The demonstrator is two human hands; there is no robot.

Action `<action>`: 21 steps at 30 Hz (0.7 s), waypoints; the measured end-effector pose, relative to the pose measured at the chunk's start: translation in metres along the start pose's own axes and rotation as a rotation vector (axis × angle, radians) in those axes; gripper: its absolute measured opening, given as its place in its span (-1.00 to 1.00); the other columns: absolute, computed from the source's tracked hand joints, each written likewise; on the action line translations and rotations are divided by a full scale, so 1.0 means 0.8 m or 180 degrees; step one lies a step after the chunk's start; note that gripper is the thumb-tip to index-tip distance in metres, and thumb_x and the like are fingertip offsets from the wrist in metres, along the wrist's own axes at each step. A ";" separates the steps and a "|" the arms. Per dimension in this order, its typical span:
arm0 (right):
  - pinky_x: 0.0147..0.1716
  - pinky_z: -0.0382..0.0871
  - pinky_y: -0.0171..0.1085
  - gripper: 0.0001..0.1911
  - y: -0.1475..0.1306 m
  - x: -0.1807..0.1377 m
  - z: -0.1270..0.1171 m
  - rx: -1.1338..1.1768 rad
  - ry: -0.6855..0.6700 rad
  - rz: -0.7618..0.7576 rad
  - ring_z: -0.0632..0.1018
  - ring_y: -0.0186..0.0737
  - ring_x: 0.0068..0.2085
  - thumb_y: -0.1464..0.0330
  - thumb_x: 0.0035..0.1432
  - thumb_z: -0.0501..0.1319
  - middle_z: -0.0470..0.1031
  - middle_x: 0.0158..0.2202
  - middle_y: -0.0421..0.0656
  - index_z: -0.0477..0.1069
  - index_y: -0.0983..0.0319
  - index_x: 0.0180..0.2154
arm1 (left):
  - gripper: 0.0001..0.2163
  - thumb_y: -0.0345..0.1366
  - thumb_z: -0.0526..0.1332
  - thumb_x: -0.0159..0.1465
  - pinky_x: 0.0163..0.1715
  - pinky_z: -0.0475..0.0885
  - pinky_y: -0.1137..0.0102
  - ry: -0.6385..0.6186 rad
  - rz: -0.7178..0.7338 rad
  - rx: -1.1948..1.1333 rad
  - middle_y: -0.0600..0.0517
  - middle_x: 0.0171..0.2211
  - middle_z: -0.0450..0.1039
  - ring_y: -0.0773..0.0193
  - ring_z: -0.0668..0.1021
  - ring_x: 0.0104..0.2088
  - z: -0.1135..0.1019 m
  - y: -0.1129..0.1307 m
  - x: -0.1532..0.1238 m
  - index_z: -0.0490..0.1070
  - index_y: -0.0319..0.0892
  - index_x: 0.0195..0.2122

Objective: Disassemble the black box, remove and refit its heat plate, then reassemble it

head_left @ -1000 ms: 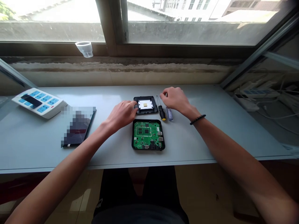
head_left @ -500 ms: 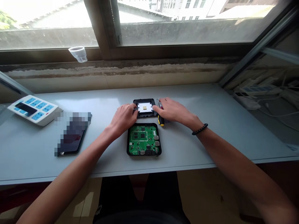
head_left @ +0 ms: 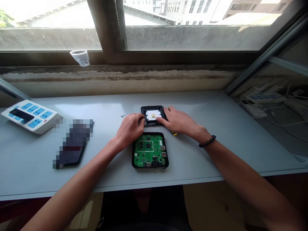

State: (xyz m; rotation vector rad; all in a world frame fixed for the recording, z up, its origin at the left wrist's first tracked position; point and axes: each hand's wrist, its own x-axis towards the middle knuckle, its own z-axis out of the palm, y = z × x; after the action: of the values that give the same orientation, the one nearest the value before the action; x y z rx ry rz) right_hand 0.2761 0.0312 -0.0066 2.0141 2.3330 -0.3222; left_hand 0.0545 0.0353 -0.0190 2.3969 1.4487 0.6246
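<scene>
A black plastic cover [head_left: 154, 124] lies on the desk with its inside up, showing a white plate [head_left: 149, 115] with a small beige pad [head_left: 153, 115]. My left hand [head_left: 131, 127] has its fingers curled at the cover's left edge. My right hand [head_left: 180, 121] grips the right edge, its thumb over the rim. Beneath my right hand, a screwdriver [head_left: 174, 133] shows only the yellow and black end of its handle. Closer to me sits the open black box base with a green circuit board [head_left: 146, 154]. A few tiny dark screws [head_left: 122, 116] lie left of the cover.
A dark phone-like device [head_left: 74, 144], partly pixelated, lies on the left. Beyond it stands a white power strip [head_left: 45, 123] with blue sockets and a black object [head_left: 21, 114] on top. A clear plastic cup [head_left: 81, 57] is at the window sill. Cables [head_left: 284, 109] lie far right.
The cover has shifted slightly right with my hands. The screwdriver has moved right and is now mostly hidden under my right hand. The small screws have come into view. The camera view has shifted slightly.
</scene>
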 end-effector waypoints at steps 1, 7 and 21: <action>-0.31 0.24 -0.16 -0.30 0.001 0.000 0.000 -0.0019 -0.0006 -0.0016 0.52 0.02 -0.14 -0.13 0.40 -0.17 0.41 0.08 0.11 0.27 0.28 0.16 | -0.80 -0.37 0.14 0.40 -0.19 0.52 0.19 -0.0003 -0.0007 -0.0026 -0.10 -0.22 0.67 0.07 0.65 -0.25 0.000 0.000 0.000 0.58 -0.19 -0.17; -0.24 0.28 -0.16 -0.33 0.010 0.000 -0.006 -0.0071 -0.0045 0.0002 0.51 0.02 -0.13 -0.10 0.42 -0.13 0.42 0.04 0.13 0.31 0.32 0.11 | -0.78 -0.35 0.15 0.40 -0.07 0.56 0.12 -0.0145 0.0073 -0.0256 -0.13 -0.16 0.67 0.06 0.66 -0.17 0.004 0.005 -0.004 0.57 -0.21 -0.04; -0.21 0.31 -0.18 -0.40 0.028 -0.002 -0.018 0.0008 -0.0206 -0.0120 0.48 -0.05 -0.15 -0.08 0.41 -0.07 0.40 0.05 0.05 0.29 0.27 0.11 | -0.75 -0.27 0.10 0.43 -0.15 0.54 0.15 -0.0112 0.0143 -0.0562 -0.15 -0.04 0.65 0.02 0.66 -0.10 0.004 0.014 -0.006 0.51 -0.19 0.00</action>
State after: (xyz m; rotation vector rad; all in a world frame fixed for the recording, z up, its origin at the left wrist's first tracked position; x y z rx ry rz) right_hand 0.2996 0.0354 0.0047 1.9326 2.3353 -0.3861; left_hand 0.0631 0.0255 -0.0182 2.2973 1.2722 0.6870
